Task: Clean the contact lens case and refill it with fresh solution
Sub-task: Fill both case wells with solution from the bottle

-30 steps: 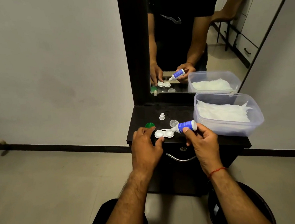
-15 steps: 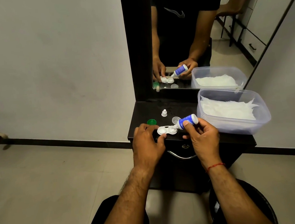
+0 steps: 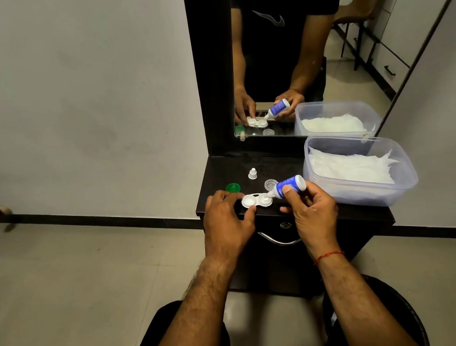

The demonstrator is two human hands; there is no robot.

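A white two-well contact lens case (image 3: 256, 200) lies uncapped on the dark dresser top (image 3: 232, 169). My left hand (image 3: 226, 224) pinches its left end between thumb and forefinger. My right hand (image 3: 313, 214) grips a small blue-and-white solution bottle (image 3: 290, 186), tipped on its side with the nozzle over the case's right well. A green cap (image 3: 233, 187), a clear cap (image 3: 270, 184) and the bottle's small white cap (image 3: 252, 173) sit just behind the case.
A clear plastic tub (image 3: 367, 193) of white tissues fills the right side of the dresser top. A mirror (image 3: 292, 50) rises behind, showing my reflection. Below the top is a drawer with a metal handle (image 3: 278, 240). Tiled floor lies to the left.
The view has shifted slightly. The bottle stays tipped with its nozzle over the case's right well, and my left hand keeps hold of the case.
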